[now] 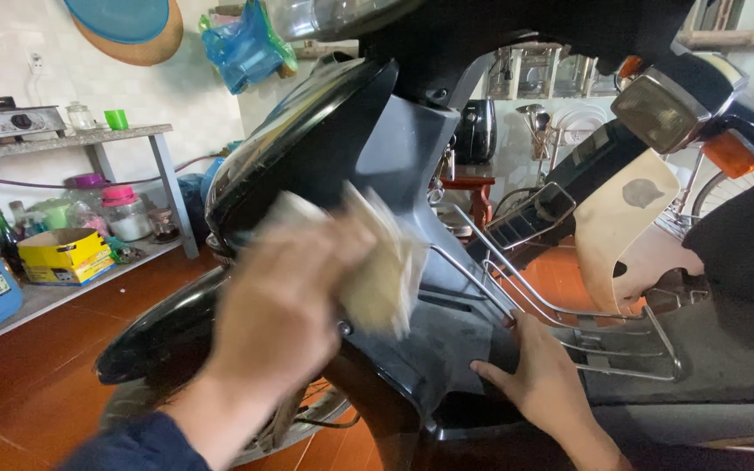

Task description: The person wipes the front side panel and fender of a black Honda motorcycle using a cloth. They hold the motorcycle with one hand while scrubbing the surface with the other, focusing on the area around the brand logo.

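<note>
Left hand [285, 305] gripping cloth [377, 270]

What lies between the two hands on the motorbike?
In the head view, only the motorbike's dusty dark front panel lies between the left hand, holding a pale cloth, and the right hand.

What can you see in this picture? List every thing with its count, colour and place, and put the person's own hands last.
motorbike: one, black, centre, front panel facing camera
wire basket: one, silver, on the motorbike's front
second motorbike: one, cream and black, right
cloth: one, pale, against the black panel
cardboard box: one, yellow, lower shelf, left
cup: one, green, upper shelf
plastic bag: one, blue, hanging on wall
left hand: blurred, holding the cloth
right hand: flat on the panel below the basket
</note>
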